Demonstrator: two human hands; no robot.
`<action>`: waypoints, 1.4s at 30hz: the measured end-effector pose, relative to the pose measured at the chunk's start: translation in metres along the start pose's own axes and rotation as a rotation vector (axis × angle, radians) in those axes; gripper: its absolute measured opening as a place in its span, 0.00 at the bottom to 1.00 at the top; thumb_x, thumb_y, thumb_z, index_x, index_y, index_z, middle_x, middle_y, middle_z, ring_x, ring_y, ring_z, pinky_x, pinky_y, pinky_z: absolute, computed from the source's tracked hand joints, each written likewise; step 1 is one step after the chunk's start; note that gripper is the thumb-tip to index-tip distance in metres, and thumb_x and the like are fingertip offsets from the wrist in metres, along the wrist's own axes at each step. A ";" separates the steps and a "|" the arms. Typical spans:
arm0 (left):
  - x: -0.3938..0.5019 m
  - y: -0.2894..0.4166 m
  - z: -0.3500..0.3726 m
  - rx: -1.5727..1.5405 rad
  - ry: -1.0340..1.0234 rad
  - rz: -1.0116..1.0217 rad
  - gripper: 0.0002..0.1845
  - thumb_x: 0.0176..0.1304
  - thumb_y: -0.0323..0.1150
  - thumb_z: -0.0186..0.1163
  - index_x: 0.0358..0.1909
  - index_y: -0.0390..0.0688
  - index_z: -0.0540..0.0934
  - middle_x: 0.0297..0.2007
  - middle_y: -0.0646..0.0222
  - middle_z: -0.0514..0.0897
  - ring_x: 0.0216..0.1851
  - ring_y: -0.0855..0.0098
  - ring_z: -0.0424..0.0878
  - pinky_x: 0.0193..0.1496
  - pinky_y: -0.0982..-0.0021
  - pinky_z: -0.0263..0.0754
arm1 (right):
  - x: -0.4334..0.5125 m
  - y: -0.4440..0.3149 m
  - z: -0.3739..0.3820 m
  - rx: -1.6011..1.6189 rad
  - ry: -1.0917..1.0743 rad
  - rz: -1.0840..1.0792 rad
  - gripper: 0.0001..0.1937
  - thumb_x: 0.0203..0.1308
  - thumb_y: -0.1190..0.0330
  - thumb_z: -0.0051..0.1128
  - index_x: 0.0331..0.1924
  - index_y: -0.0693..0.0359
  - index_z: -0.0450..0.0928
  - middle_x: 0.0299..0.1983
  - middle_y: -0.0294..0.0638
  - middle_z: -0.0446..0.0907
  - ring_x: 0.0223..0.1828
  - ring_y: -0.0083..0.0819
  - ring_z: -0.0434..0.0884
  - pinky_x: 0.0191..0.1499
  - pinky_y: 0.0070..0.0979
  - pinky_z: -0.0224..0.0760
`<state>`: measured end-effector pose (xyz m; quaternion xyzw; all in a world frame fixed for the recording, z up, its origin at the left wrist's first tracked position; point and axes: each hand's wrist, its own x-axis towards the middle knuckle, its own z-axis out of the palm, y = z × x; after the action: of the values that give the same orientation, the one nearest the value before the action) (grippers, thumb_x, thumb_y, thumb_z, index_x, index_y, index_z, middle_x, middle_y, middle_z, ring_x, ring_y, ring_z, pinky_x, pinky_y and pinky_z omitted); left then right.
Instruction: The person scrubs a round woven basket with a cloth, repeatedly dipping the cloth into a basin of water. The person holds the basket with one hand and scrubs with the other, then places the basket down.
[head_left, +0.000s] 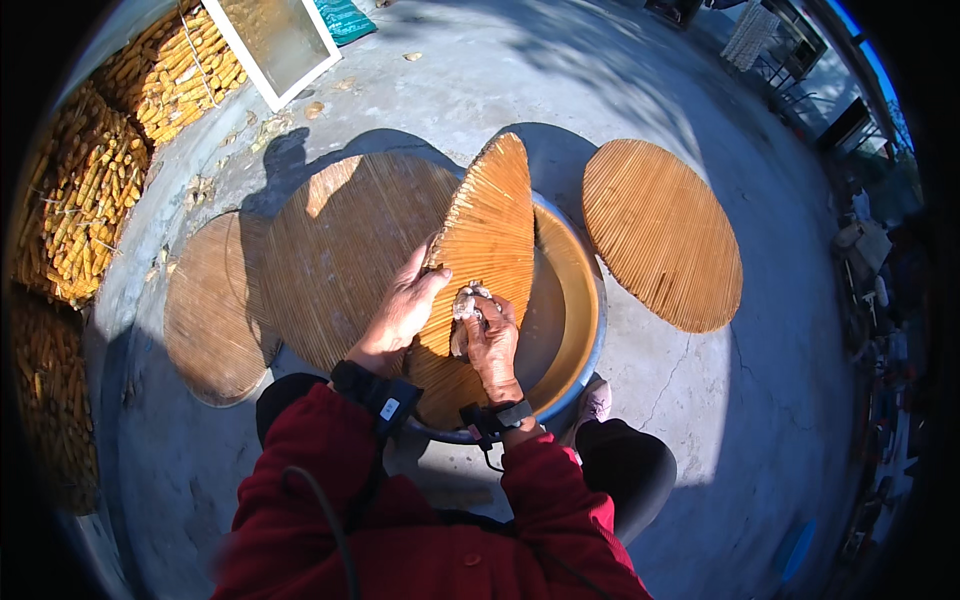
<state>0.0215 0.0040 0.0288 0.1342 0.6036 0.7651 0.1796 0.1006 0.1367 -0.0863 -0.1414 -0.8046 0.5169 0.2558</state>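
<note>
A round mat of thin stalks (491, 217) stands tilted in a wide basin (589, 322), its lower part inside the rim. My left hand (401, 307) grips the mat's left edge, with the thumb lying over its face. Bunched in my right hand (491, 334) is a pale wet cloth (466, 301), pressed against the ribbed face. Cloudy water (544, 330) shows in the basin to the right of the mat. The mat's underside is hidden from me.
A large round stalk mat (352, 247) and a smaller one (214, 315) lie to the left. Another mat (660, 232) lies on the concrete at right. Stacked corn cobs (90, 217) line the left side, near a white-framed pane (281, 45). A blue object (795, 547) sits at lower right.
</note>
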 end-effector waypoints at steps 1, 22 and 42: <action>0.000 0.001 0.000 -0.029 -0.005 -0.024 0.29 0.69 0.28 0.54 0.71 0.39 0.63 0.61 0.65 0.76 0.60 0.73 0.72 0.65 0.71 0.64 | 0.004 0.007 0.001 -0.022 0.013 -0.033 0.13 0.57 0.72 0.65 0.47 0.60 0.84 0.50 0.51 0.77 0.51 0.46 0.78 0.53 0.35 0.72; 0.003 0.000 -0.007 -0.043 -0.077 -0.001 0.29 0.78 0.47 0.43 0.72 0.38 0.62 0.68 0.63 0.69 0.69 0.70 0.64 0.70 0.68 0.58 | 0.081 0.008 -0.004 -0.226 -0.099 0.357 0.14 0.56 0.65 0.68 0.45 0.59 0.84 0.43 0.52 0.79 0.49 0.49 0.78 0.51 0.38 0.72; 0.003 -0.002 -0.003 -0.056 -0.069 0.039 0.29 0.78 0.47 0.43 0.72 0.37 0.62 0.67 0.61 0.70 0.68 0.69 0.65 0.71 0.68 0.57 | 0.052 -0.074 -0.003 -0.138 0.052 -0.428 0.11 0.56 0.70 0.67 0.43 0.59 0.84 0.46 0.52 0.77 0.47 0.50 0.78 0.50 0.37 0.73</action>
<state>0.0181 0.0028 0.0261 0.1669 0.5725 0.7801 0.1891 0.0622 0.1327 -0.0046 0.0022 -0.8427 0.3907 0.3703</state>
